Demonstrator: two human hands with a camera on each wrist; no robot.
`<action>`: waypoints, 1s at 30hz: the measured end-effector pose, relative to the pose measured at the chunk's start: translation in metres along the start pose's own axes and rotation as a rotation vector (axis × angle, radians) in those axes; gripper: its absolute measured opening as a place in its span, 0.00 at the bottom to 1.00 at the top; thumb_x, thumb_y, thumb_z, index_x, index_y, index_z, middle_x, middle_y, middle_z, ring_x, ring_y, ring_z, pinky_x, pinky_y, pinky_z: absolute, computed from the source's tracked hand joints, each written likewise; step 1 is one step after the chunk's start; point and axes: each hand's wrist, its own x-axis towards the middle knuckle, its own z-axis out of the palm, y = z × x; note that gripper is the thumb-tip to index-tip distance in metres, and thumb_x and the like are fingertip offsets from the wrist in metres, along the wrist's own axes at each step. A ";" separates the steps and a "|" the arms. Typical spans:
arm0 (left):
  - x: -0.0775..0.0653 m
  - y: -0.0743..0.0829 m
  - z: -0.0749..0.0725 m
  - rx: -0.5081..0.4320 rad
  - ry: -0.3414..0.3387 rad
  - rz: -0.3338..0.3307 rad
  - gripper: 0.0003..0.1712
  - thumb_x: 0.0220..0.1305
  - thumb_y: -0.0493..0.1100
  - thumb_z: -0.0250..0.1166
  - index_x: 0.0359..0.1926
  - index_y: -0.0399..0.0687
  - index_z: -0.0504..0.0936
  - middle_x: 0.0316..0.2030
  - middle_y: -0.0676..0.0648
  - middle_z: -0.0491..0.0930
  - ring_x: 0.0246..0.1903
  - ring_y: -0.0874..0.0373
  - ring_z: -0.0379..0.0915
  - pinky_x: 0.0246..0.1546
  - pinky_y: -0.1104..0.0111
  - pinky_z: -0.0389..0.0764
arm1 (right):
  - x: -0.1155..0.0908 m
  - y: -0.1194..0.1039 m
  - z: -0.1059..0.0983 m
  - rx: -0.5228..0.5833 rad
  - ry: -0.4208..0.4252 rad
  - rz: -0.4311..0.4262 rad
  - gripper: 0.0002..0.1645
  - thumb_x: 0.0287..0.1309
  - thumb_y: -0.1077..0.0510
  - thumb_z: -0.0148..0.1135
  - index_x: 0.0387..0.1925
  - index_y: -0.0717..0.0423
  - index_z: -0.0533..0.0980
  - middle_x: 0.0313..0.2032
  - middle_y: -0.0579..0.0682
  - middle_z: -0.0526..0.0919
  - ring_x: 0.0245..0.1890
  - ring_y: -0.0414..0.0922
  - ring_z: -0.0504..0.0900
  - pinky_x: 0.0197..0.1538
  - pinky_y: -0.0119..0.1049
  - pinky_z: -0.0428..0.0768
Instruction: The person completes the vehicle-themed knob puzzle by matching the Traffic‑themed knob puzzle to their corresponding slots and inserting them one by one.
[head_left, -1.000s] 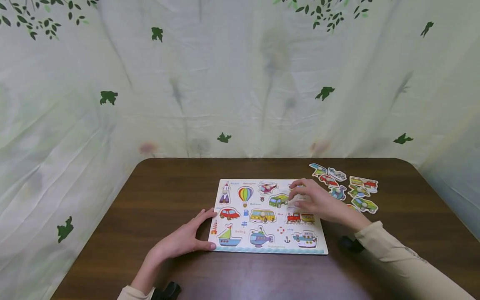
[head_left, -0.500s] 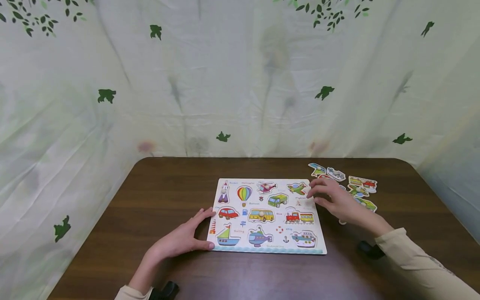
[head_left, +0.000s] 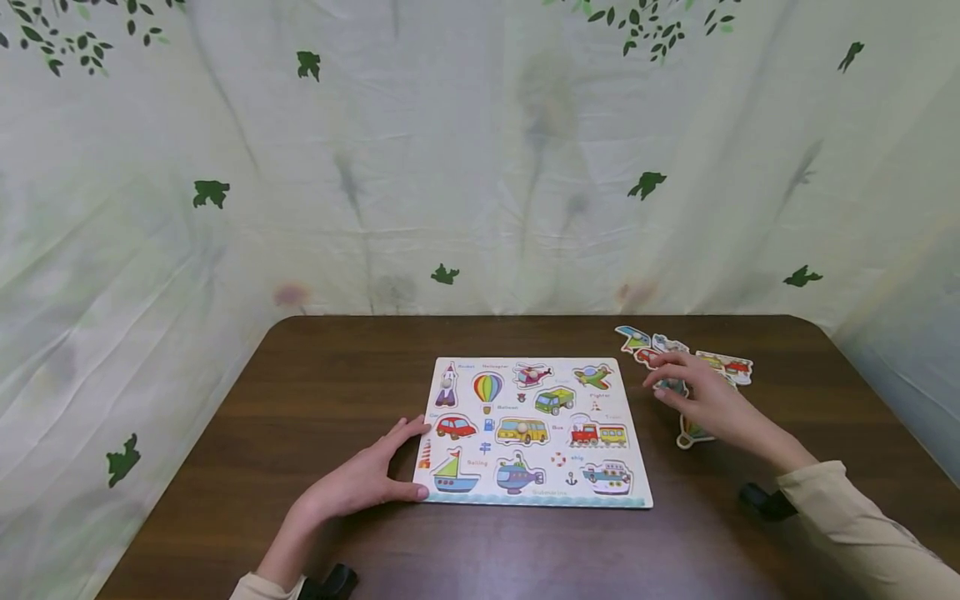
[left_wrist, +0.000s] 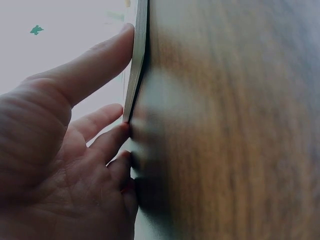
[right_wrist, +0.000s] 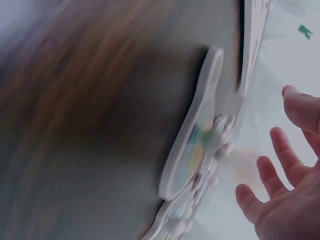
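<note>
A white puzzle board (head_left: 463,387) with coloured vehicle pictures lies flat on the table. My left hand (head_left: 363,479) rests at its left side, thumb at the lower left corner, other fingers extended along the edge. The left wrist view shows the thumb against the board's edge (left_wrist: 135,70). A yellow bus (head_left: 522,431) and a rocket (head_left: 447,387), each with a knob, sit in the board. My right hand (head_left: 701,396) hovers over loose pieces, fingers spread and holding nothing. Beneath it lies a hot-air balloon piece (right_wrist: 187,160) with a round knob, partly hidden in the head view.
Other loose knobbed pieces lie right of the board, among them a blue-and-green one (head_left: 634,338), a red car (head_left: 645,357) and a train (head_left: 738,368). The hand covers several. The brown wooden table (head_left: 337,367) ends at a pale patterned curtain (head_left: 480,167).
My right hand has moved from over the board's upper right to above the loose pieces, uncovering the plane and train pictures. My left hand stays at the board's left edge.
</note>
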 end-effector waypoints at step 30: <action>-0.001 0.002 0.000 -0.008 -0.003 -0.013 0.49 0.50 0.56 0.77 0.71 0.59 0.64 0.75 0.41 0.49 0.74 0.41 0.39 0.64 0.39 0.53 | 0.004 0.041 -0.020 -0.109 -0.129 0.123 0.12 0.54 0.70 0.68 0.39 0.55 0.84 0.54 0.69 0.74 0.55 0.71 0.67 0.54 0.66 0.61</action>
